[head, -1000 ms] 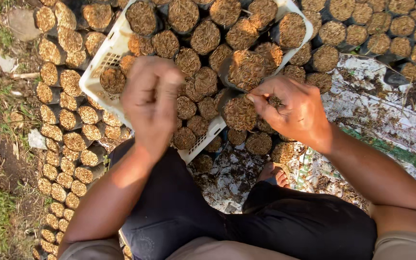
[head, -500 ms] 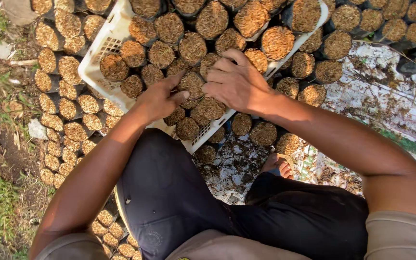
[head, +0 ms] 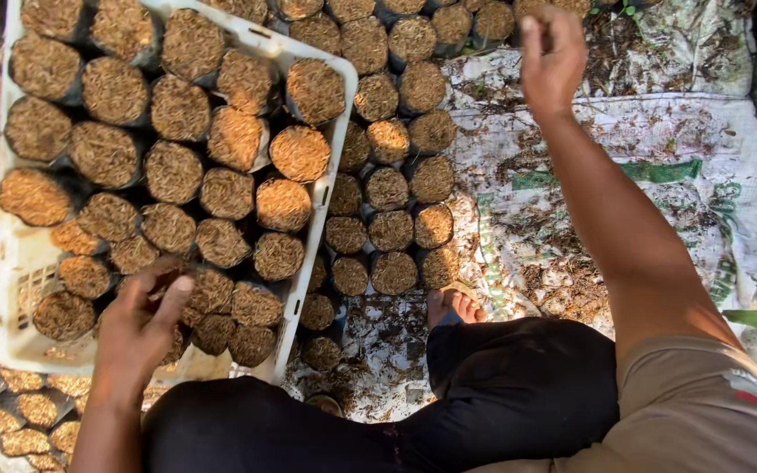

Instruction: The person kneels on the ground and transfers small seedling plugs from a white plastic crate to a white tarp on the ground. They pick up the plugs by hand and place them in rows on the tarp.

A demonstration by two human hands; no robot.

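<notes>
White plastic crate (head: 329, 166) sits at your left knee, packed with husk-filled seedling bags (head: 234, 138). Your left hand (head: 137, 328) rests at its near edge, fingers loosely curled onto one bag (head: 210, 292) without clasping it. Your right hand (head: 552, 54) is raised over the dirty woven sack (head: 659, 166), fingers bunched; whether it holds anything cannot be told.

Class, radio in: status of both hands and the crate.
Left hand on filled bags in white crate. Right hand raised, apart. Nothing blocking.

White crate (head: 330, 166) holds golden-brown husk-filled bags (head: 173, 171); black trousers (head: 501, 385), white-green sack (head: 659, 166).
</notes>
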